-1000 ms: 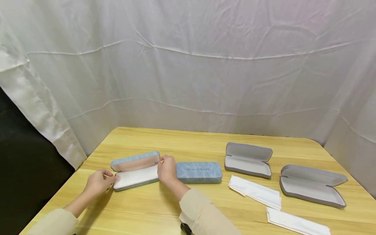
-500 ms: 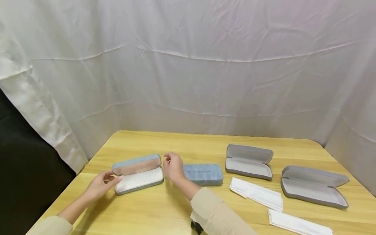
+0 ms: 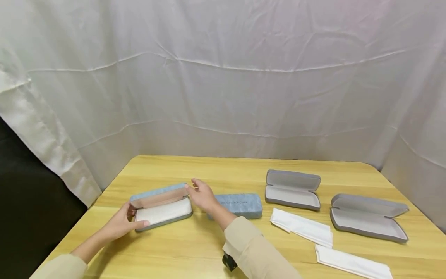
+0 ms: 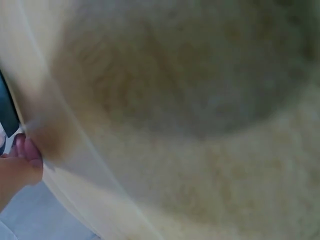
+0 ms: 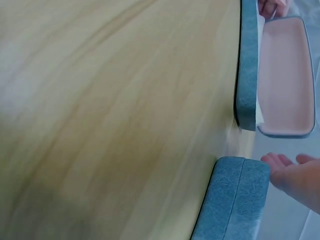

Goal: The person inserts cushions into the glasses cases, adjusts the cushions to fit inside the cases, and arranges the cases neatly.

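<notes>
A blue glasses case point(image 3: 158, 199) stands with its lid up on the left part of the table, its lid lined in pink. White cloth point(image 3: 164, 212) lies flat in its lower half. My left hand point(image 3: 118, 224) grips the case's left end, thumb along the front edge and fingers curled behind. At the opposite end, my right hand point(image 3: 204, 197) is raised with loosely bent fingers, its thumb overlapping the lid's corner in the head view. The right wrist view puts these fingers point(image 5: 280, 162) just off the lid. Beside that hand lies a closed blue glasses case point(image 3: 240, 205).
Two grey glasses cases, one farther back point(image 3: 293, 188) and one at the right point(image 3: 369, 217), lie with lids up. In front of them are two folded white cloths, a nearer one point(image 3: 352, 261) and a farther one point(image 3: 301, 226). A pale curtain point(image 3: 223, 97) hangs behind the wooden table point(image 3: 181, 255).
My right hand left the case's right end, moved right, then came back close to the lid. My left hand shifted from pinching the case's left corner to wrapping round that end.
</notes>
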{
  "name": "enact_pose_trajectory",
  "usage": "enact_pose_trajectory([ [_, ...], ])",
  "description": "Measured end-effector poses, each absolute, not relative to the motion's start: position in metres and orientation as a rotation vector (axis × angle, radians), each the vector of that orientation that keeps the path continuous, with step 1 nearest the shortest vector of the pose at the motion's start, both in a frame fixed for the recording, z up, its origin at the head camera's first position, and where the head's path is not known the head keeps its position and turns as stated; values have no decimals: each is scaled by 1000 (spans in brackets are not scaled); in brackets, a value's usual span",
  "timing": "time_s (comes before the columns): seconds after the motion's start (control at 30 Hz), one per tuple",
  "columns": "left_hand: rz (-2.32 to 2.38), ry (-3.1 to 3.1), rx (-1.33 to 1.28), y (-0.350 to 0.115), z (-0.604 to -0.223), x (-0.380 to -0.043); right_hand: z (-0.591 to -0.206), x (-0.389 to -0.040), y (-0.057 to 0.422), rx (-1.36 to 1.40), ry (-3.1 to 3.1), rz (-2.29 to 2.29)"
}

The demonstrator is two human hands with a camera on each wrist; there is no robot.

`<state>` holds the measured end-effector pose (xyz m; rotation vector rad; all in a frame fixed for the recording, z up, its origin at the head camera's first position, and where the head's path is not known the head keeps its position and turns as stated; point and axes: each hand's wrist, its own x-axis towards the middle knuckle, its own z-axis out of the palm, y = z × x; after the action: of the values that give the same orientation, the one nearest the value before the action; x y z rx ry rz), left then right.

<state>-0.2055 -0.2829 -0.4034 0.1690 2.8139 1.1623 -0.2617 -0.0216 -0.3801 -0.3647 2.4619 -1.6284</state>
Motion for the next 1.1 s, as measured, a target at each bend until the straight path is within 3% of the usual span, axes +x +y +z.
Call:
enact_pose_trajectory([
  [0.3,1210,2877,297,-281,-414,-204,-385,-264,-18,-478,2317,-1551],
  [1.1,1125,2963,394,-280,-419,-193,-387,-257,-26,-378,2330,-1553],
])
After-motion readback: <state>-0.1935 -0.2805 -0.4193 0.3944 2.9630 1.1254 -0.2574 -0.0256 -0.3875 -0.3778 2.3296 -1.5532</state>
